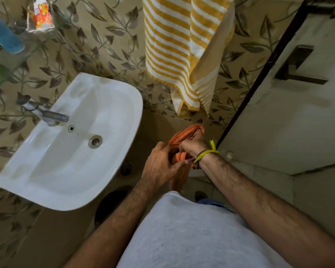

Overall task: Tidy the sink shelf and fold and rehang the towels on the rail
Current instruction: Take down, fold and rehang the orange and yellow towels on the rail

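Observation:
A small orange towel point(184, 133) is bunched between both hands, low in front of my body and to the right of the sink. My right hand point(192, 145) grips its upper part in a fist; a yellow thread is tied at that wrist. My left hand point(161, 165) pinches the lower part of the same cloth. A yellow and white striped towel point(174, 49) hangs down the leaf-patterned wall above my hands; its rail is out of frame. At the top left the glass sink shelf point(17, 55) carries a blue object point(4, 33) and an orange and white tube point(42, 15).
The white washbasin point(112, 149) with a metal tap point(52, 115) juts from the wall on the left. A door with a dark lever handle point(296, 64) stands on the right, its dark frame edge point(259, 84) close to my right wrist. Beige floor below.

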